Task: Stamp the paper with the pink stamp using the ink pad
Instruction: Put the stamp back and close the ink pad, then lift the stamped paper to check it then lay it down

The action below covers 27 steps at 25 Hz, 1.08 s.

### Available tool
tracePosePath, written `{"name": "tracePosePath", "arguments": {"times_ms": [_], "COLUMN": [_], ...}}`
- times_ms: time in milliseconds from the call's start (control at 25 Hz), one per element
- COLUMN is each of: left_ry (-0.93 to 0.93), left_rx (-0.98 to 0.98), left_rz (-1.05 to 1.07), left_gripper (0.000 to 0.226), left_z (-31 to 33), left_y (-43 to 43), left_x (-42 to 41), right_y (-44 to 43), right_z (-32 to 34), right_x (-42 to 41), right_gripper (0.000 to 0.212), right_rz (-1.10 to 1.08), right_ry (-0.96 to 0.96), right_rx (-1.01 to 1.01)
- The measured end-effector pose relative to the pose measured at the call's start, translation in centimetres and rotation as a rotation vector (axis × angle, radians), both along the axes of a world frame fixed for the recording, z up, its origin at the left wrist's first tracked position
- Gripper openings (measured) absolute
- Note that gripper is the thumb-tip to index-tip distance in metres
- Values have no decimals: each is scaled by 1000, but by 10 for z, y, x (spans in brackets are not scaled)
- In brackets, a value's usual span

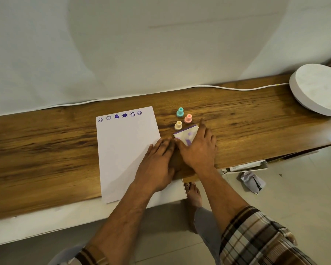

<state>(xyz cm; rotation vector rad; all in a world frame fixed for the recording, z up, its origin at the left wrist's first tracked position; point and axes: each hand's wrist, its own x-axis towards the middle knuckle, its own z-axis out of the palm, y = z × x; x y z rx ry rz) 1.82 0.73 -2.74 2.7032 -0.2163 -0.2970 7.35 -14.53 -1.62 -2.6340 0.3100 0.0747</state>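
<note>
A white sheet of paper [122, 150] lies on the wooden table [46, 146], with a row of purple smiley and heart prints along its far edge. Right of it stand the pink stamp [188, 118], a teal stamp [180, 112] and a yellow stamp [178, 125], all upright and untouched. The white ink pad [186, 133], stained purple, lies just in front of them. My right hand [199, 148] rests on the pad with fingers spread over it. My left hand [157, 163] lies flat on the paper's right edge, its fingertips close to the pad.
A round white disc [317, 88] sits at the table's far right, with a white cable [218, 86] running along the back edge. Crumpled paper and a box [250, 173] lie on the floor to the right. My bare foot [194, 194] shows below the table edge.
</note>
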Motion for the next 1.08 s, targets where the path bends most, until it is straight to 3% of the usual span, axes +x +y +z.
{"name": "tracePosePath", "arguments": {"times_ms": [160, 240, 320, 480, 640, 840, 1080], "left_ry": [-1, -8, -34, -61, 143, 142, 162], "left_rx": [27, -21, -55, 56, 71, -138, 69], "left_rz": [58, 144, 254, 483, 723, 667, 767], "left_gripper": [76, 75, 71, 67, 85, 96, 109], "left_z": [4, 11, 16, 25, 26, 30, 23], "left_y": [19, 32, 48, 83, 98, 91, 96], "left_x": [-2, -6, -10, -18, -22, -15, -32], "right_y": [14, 32, 55, 88, 96, 97, 95], "right_z": [15, 19, 17, 1, -5, -6, -10], "right_x": [-15, -29, -43, -59, -57, -53, -52], "right_gripper": [85, 65, 56, 83, 91, 93, 91], "right_rz": [-6, 130, 266, 444, 424, 405, 395], "right_ry": [-232, -348, -314, -32, 31, 65, 83], "right_rx": [58, 135, 135, -7, -85, -86, -82]}}
